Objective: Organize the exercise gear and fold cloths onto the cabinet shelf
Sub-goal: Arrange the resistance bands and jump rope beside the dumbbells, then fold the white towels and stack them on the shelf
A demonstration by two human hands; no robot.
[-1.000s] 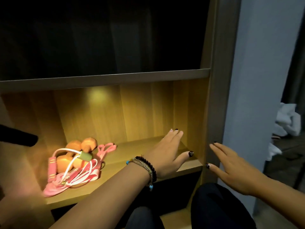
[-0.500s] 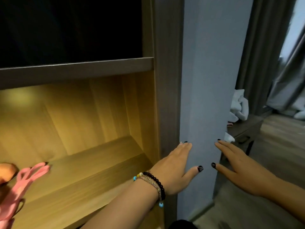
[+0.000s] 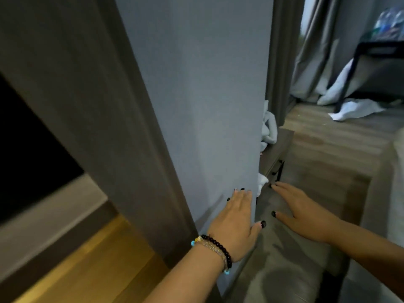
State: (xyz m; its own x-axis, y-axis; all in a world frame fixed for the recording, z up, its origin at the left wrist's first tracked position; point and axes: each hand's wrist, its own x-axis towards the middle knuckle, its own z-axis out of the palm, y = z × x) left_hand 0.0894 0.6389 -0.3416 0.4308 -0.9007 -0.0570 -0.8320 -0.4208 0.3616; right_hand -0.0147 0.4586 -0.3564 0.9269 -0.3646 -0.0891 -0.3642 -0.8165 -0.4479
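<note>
Both hands flat, fingers straight, holding nothing — white cloth (image 3: 269, 130) lies beyond left hand (image 3: 237, 224) and right hand (image 3: 306, 215), on a tabletop (image 3: 278, 147).

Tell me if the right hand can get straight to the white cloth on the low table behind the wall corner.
Probably yes. The right hand is open, holds nothing, and points toward the white cloth on the low table. Nothing visible lies between them, though the wall hides part of the cloth.

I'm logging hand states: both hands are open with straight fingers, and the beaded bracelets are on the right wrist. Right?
Not quite. The head view shows the beaded bracelets on the left wrist, behind the left hand; the right hand has a bare wrist. Both hands are open with straight fingers, as you said.
</note>
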